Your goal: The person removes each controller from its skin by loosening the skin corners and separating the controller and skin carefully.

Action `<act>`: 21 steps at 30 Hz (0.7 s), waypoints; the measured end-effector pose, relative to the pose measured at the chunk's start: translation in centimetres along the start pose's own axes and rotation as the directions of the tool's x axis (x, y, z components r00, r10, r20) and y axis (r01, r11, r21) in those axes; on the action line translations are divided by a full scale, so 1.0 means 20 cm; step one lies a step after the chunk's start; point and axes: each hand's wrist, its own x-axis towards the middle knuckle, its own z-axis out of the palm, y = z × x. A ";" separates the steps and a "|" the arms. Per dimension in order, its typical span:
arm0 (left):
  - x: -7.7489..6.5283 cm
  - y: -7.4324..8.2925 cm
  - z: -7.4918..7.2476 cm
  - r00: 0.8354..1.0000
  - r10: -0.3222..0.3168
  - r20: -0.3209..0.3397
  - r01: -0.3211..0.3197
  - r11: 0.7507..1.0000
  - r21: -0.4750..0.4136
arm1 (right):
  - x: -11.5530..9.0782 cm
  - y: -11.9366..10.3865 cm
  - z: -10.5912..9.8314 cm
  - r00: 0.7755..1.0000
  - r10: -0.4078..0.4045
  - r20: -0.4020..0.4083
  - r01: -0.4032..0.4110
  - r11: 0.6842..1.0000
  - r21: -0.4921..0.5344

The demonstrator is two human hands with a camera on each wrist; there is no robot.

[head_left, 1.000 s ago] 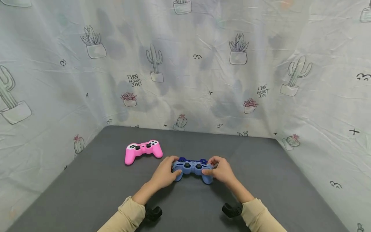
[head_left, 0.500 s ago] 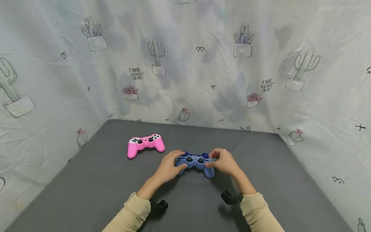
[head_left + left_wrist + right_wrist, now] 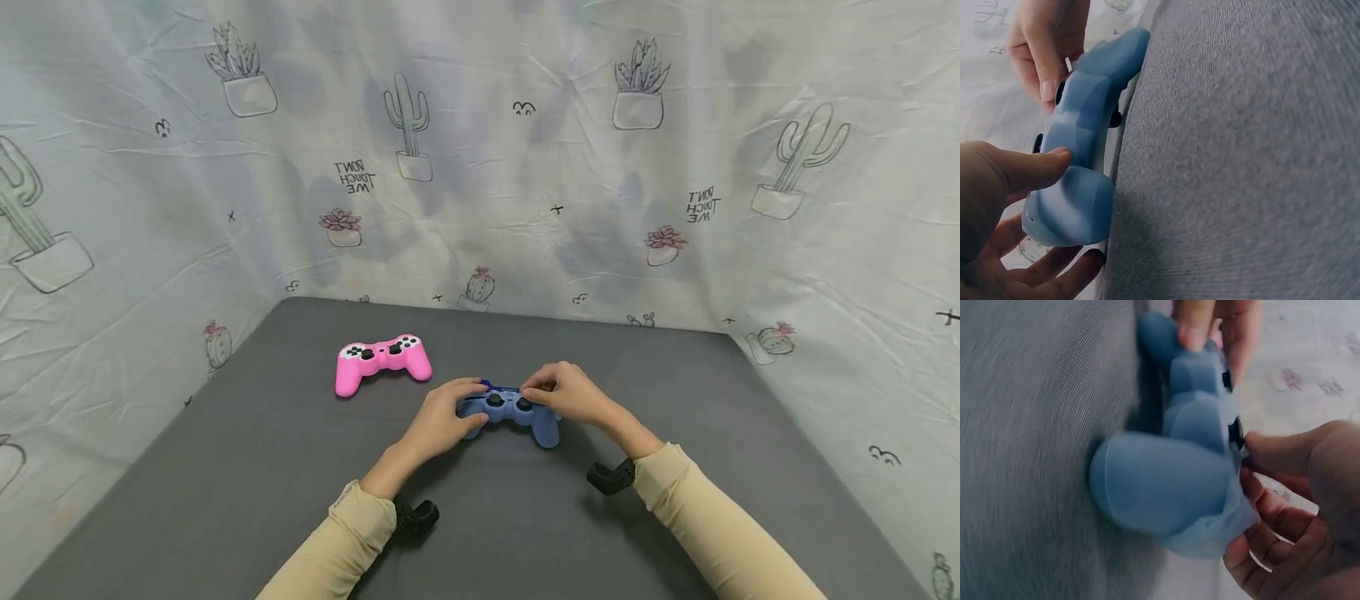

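Head view had the work just below the middle of the frame, where a pale blue, matte, rubbery-looking cover (image 3: 546,427) sat around a dark blue plastic game controller (image 3: 486,385). The left hand (image 3: 441,418) gripped the left end, its thumb on the front and its fingers over the far edge. The right hand (image 3: 576,393) pinched near the upper right corner, thumb close to the nearer of two black round thumbsticks (image 3: 495,400).

The step in hand seemed to be working the cover's upper right edge while the other end was steadied; whether it was going on or coming off could not be told from this moment. The next move probably called for a firm left hold and a careful pull of that edge along the rim, without twisting the soft material.

As for its look, the cover wrapped both rounded handles smoothly, and dark blue showed only as a thin strip along the top. Right wrist view showed the cover flaring loosely beside the fingers, slightly blurred. The pair lay low at the grey cloth-topped desk (image 3: 510,533); full contact was unclear. A glossy pink controller with white button patches (image 3: 382,357) lay apart, left of centre.
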 end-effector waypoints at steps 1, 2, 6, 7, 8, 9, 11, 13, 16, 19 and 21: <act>0.00 0.00 0.00 1.000 0.000 0.002 0.000 1.000 -0.004 | 0.00 0.01 -0.01 1.000 -0.002 0.016 0.002 1.000 -0.001; 0.01 0.00 0.00 1.000 -0.003 0.002 0.003 1.000 -0.004 | 0.01 0.02 -0.02 1.000 -0.006 0.028 0.006 1.000 -0.004; 0.03 0.00 0.00 1.000 -0.016 -0.004 0.016 1.000 0.003 | 0.03 0.04 -0.03 0.999 -0.021 0.046 0.022 1.000 -0.006; 0.03 0.00 0.00 1.000 -0.014 -0.003 0.014 1.000 0.007 | 0.04 0.05 -0.03 0.999 -0.026 0.042 0.026 1.000 -0.008; 0.03 0.01 0.00 1.000 -0.012 0.000 0.012 1.000 0.011 | 0.04 0.05 -0.03 0.999 -0.029 0.035 0.029 1.000 -0.009; 0.04 0.01 0.00 1.000 -0.008 0.004 0.008 1.000 0.014 | 0.05 0.06 -0.03 0.999 -0.033 0.029 0.033 0.999 -0.012; 0.04 0.02 -0.01 1.000 -0.002 0.013 0.002 1.000 0.022 | 0.05 0.06 -0.02 0.999 -0.030 0.028 0.031 0.999 -0.016; 0.04 0.02 -0.01 1.000 -0.008 0.020 0.007 0.999 0.037 | 0.06 0.06 -0.02 0.999 -0.014 0.040 0.015 1.000 -0.014; 0.06 0.02 -0.01 0.999 -0.016 0.028 0.014 0.998 0.064 | 0.06 0.05 -0.02 0.998 0.021 0.065 -0.020 1.000 -0.006; 0.08 0.02 -0.02 0.998 -0.004 0.059 -0.001 0.996 0.093 | 0.06 0.04 -0.02 0.996 0.041 0.077 -0.040 0.999 -0.014; 0.09 0.02 -0.03 0.996 0.011 0.087 -0.020 0.994 0.103 | 0.06 0.02 -0.01 0.996 0.041 0.085 -0.039 0.999 -0.020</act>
